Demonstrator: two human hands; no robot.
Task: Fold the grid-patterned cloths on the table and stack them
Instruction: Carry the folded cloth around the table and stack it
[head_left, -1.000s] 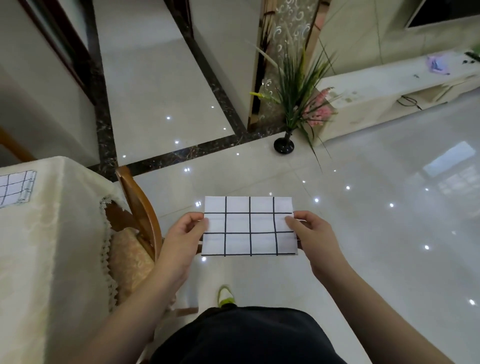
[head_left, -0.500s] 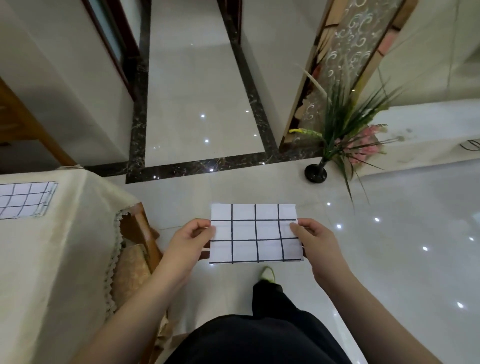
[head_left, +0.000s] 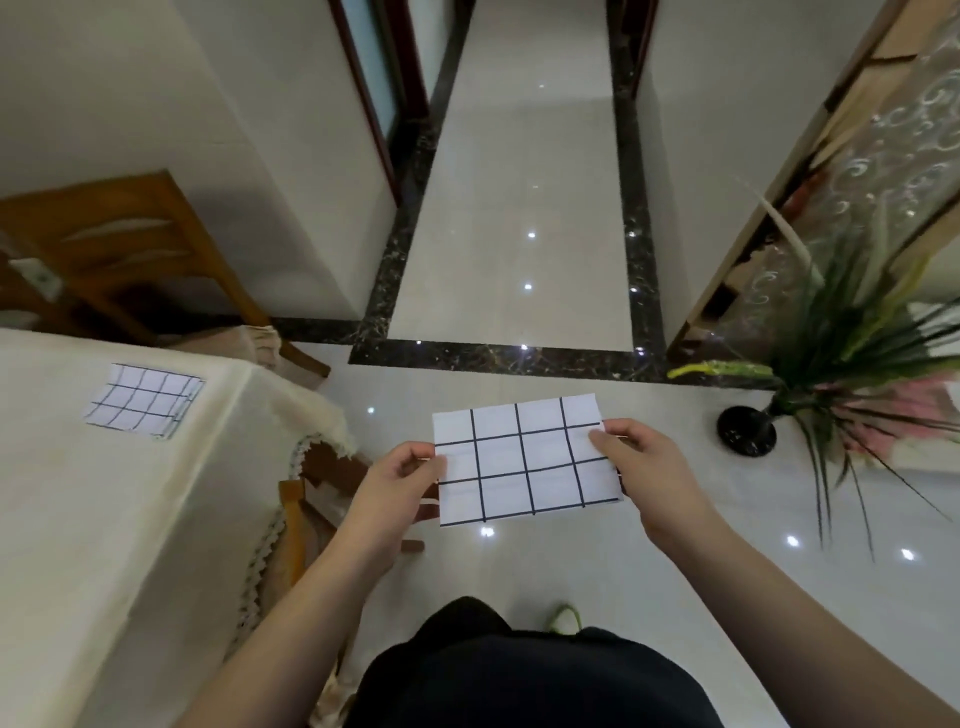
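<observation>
Folded cloth held flat in air over floor, pinched at its left edge by left hand and at right edge by right hand; second folded cloth on table, far left of hands.

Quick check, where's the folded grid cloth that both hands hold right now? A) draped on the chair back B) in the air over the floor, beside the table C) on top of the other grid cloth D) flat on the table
B: the left hand and right hand pinch the held cloth's side edges over the glossy floor, while the other folded cloth lies apart on the table.
</observation>
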